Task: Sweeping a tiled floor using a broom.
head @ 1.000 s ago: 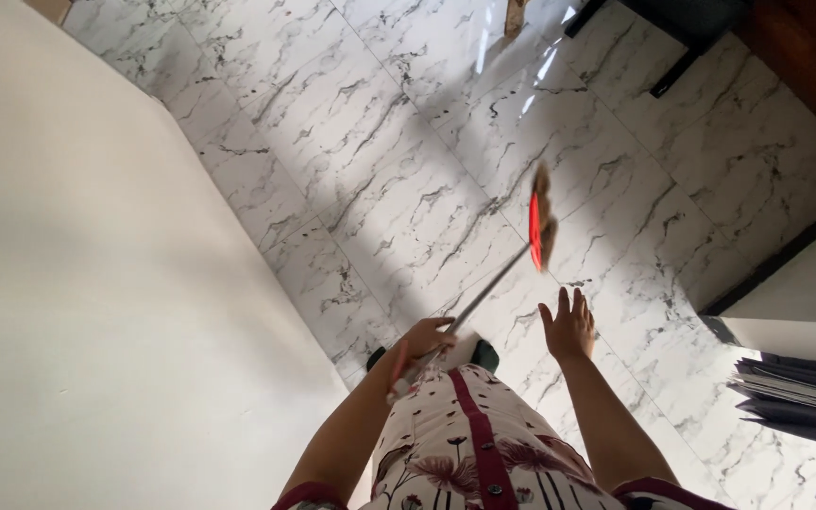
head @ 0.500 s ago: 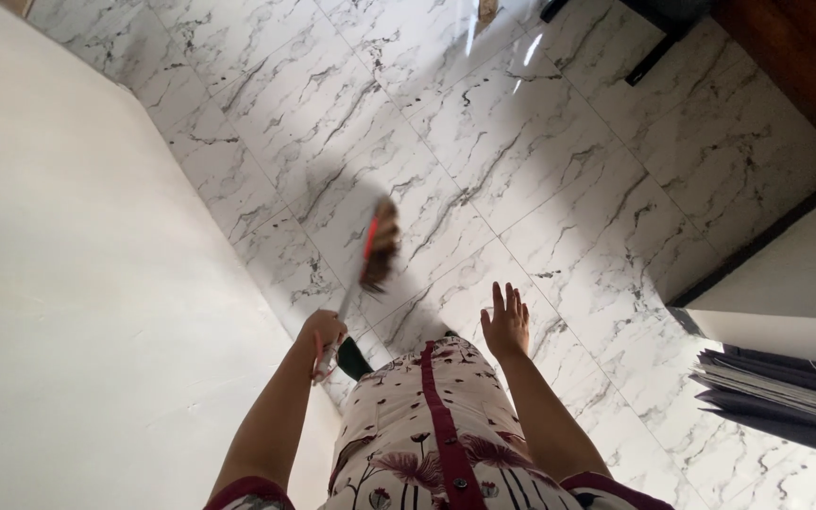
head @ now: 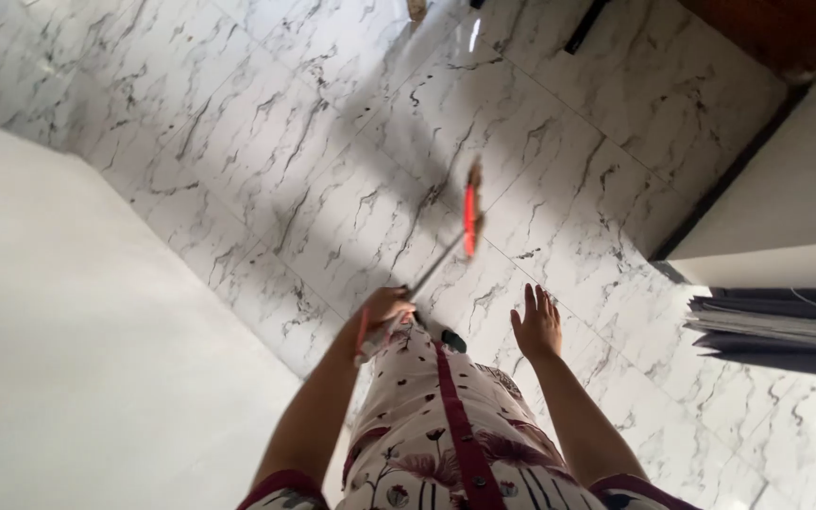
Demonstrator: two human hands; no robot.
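My left hand (head: 384, 310) grips the end of a thin grey broom handle (head: 436, 267). The broom's red head (head: 470, 210) with brown bristles rests on the white marble floor (head: 285, 142) ahead of me, slightly to the right. My right hand (head: 537, 324) hangs free beside it, fingers spread and holding nothing. A floral dress with a dark red button strip (head: 446, 425) fills the bottom of the view.
A white wall (head: 77, 349) runs along the left. Another white wall (head: 786, 189) with a dark skirting strip stands at the right. Dark curtain folds (head: 776, 326) hang at the right edge. Dark furniture legs (head: 587, 24) show at the top.
The broom head swung from the right to the left near the wall, then back to the right. My right hand stayed open beside it. The view shifted forward.
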